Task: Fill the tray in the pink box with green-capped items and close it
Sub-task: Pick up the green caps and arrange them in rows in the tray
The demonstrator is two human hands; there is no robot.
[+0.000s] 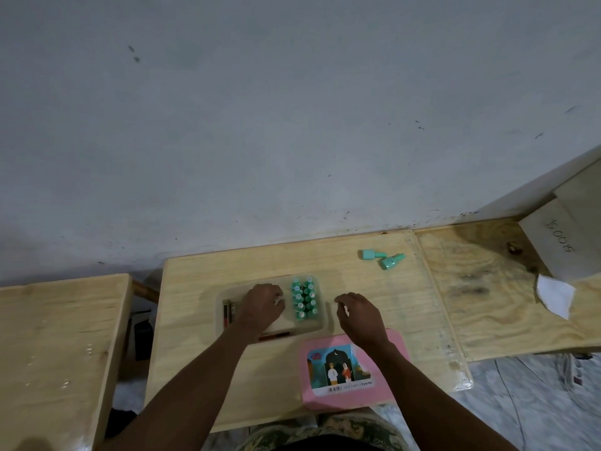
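A translucent tray point(224, 297) lies on the wooden table, and two rows of green-capped bottles point(304, 299) stand in its right side. My left hand point(261, 305) rests over the tray's left part, fingers curled close to the bottles; whether it holds anything is hidden. My right hand point(357, 315) hovers just right of the tray, fingers apart and holding nothing. The pink box lid point(354, 369), with a picture label, lies flat near the table's front edge under my right wrist. Two loose green-capped bottles point(382, 258) lie on their sides at the far right of the table.
Dark red and brown items point(228, 312) sit in the tray's left end. A second wooden table point(58, 346) stands to the left across a gap. On a plywood board at the right stands a white box point(559, 242) with a paper scrap point(554, 296).
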